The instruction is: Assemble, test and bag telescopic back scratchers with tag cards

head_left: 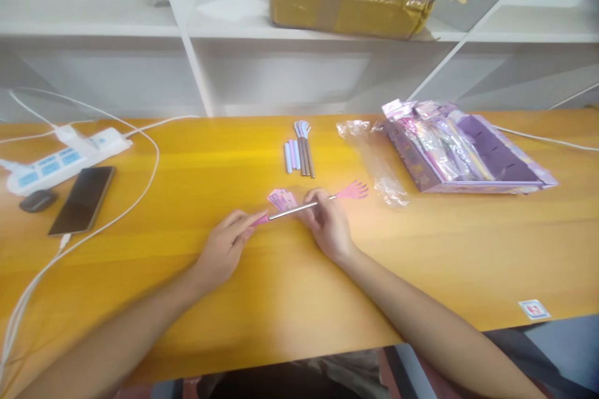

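A pink back scratcher (294, 209) with a metal rod and a claw-shaped head is held across both hands over the table. My left hand (223, 248) is closed round its pink handle end. My right hand (330, 227) grips the rod near the pink claw, which points right. Just behind the rod lies a fan of small pink cards (281, 199). Farther back, several metal rods with bluish claw heads (306, 149) lie side by side, and beside them are several pastel handle tubes (292, 156).
At the right, a purple box (496, 153) holds plastic-wrapped items; a clear plastic wrapper (374, 165) lies beside it. A power strip (70, 159), a phone (83, 199) and white cables occupy the left. A taped carton (350, 0) sits on the shelf; a sticker (534, 309) is at the front edge.
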